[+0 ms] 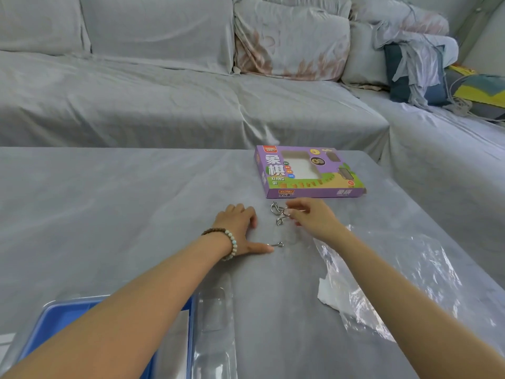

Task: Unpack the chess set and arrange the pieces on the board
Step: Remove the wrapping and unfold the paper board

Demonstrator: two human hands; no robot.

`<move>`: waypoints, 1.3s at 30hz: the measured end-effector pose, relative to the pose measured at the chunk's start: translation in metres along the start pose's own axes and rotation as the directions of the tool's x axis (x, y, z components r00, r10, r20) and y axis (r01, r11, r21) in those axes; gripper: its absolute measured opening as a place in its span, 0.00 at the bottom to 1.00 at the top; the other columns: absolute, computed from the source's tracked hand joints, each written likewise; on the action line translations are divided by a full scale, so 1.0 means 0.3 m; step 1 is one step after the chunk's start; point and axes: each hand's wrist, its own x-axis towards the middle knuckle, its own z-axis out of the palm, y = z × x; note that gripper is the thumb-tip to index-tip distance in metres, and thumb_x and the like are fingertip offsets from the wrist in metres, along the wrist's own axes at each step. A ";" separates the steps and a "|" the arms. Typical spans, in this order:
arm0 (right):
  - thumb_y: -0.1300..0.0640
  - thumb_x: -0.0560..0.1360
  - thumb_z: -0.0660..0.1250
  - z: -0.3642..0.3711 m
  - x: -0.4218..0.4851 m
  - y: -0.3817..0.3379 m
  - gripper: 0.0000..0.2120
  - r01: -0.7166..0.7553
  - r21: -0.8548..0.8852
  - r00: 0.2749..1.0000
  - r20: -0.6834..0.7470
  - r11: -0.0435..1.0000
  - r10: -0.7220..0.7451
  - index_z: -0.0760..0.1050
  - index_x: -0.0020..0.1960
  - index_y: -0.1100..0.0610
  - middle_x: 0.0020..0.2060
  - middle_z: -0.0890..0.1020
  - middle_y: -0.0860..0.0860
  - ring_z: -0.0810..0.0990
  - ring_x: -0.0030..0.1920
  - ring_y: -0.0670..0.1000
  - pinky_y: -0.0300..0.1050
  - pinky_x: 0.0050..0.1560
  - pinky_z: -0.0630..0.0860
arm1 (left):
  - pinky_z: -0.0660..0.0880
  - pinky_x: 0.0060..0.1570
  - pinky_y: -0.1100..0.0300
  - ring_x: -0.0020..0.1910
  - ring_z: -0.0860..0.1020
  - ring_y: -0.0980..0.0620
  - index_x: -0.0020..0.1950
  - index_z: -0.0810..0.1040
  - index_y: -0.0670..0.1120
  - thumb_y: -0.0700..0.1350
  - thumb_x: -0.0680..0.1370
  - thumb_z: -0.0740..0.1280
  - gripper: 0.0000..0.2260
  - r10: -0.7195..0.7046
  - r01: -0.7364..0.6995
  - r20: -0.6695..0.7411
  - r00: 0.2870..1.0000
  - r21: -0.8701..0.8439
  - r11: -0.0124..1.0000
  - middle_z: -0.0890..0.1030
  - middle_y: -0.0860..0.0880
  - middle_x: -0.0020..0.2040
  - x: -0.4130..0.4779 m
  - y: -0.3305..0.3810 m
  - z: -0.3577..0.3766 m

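Right hand (311,217) apparently pinches wire puzzle (279,213); left hand (240,228) flat.

My left forearm covers much of the blue tray (35,335) at the near left, and the picture's lower edge cuts the tray off. My right hand (314,217) hides part of the wire puzzle (277,213), so I cannot tell how my fingers close on it. The chess box (308,191) window shows only a pale blur; its contents are unreadable.
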 end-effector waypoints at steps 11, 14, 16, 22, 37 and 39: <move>0.44 0.81 0.46 0.064 -0.200 0.078 0.26 0.370 -0.539 0.917 0.342 0.756 -0.205 0.49 0.77 0.49 0.77 0.44 0.46 0.42 0.76 0.45 0.41 0.73 0.39 | 0.64 0.56 0.55 0.58 0.68 0.46 0.56 0.68 0.48 0.67 0.69 0.65 0.26 -0.289 0.269 -0.200 0.936 -0.122 0.955 0.71 0.48 0.57 0.104 0.031 0.049; 0.45 0.82 0.43 0.095 -0.190 0.064 0.25 0.360 -0.604 0.918 0.363 0.712 -0.156 0.45 0.77 0.49 0.76 0.43 0.44 0.40 0.75 0.43 0.43 0.73 0.35 | 0.64 0.59 0.54 0.62 0.67 0.46 0.63 0.68 0.48 0.63 0.74 0.62 0.25 -0.232 0.214 -0.179 0.956 -0.114 0.970 0.70 0.48 0.63 0.059 -0.010 0.019; 0.45 0.82 0.43 0.107 -0.170 0.052 0.25 0.331 -0.599 0.928 0.347 0.729 -0.136 0.45 0.77 0.50 0.76 0.44 0.44 0.41 0.75 0.43 0.43 0.73 0.35 | 0.63 0.63 0.54 0.66 0.65 0.47 0.69 0.64 0.49 0.62 0.75 0.60 0.27 -0.175 0.167 -0.152 0.973 -0.064 0.984 0.68 0.48 0.68 0.004 -0.046 -0.007; 0.46 0.82 0.47 0.142 -0.192 -0.025 0.25 0.273 -0.476 0.949 0.276 0.836 -0.153 0.52 0.76 0.52 0.77 0.50 0.47 0.46 0.76 0.45 0.45 0.74 0.41 | 0.57 0.70 0.55 0.71 0.60 0.49 0.74 0.58 0.47 0.63 0.77 0.55 0.31 -0.126 0.121 -0.126 0.984 -0.044 0.992 0.62 0.49 0.73 -0.244 -0.116 -0.081; 0.47 0.80 0.58 0.487 -0.606 -0.400 0.23 0.514 -0.350 0.815 0.485 0.783 -0.318 0.63 0.72 0.53 0.73 0.62 0.49 0.59 0.72 0.49 0.41 0.71 0.55 | 0.40 0.71 0.63 0.72 0.40 0.63 0.76 0.46 0.53 0.78 0.59 0.29 0.51 -0.305 0.280 -0.196 0.932 -0.147 0.949 0.42 0.59 0.75 -1.021 -0.320 -0.071; 0.46 0.80 0.57 0.513 -0.599 -0.424 0.24 0.507 -0.427 0.835 0.460 0.749 -0.303 0.62 0.73 0.54 0.74 0.60 0.50 0.57 0.73 0.50 0.44 0.72 0.54 | 0.40 0.70 0.66 0.70 0.39 0.66 0.76 0.46 0.53 0.79 0.59 0.30 0.51 -0.341 0.291 -0.249 0.907 -0.216 0.932 0.43 0.60 0.75 -1.037 -0.308 -0.050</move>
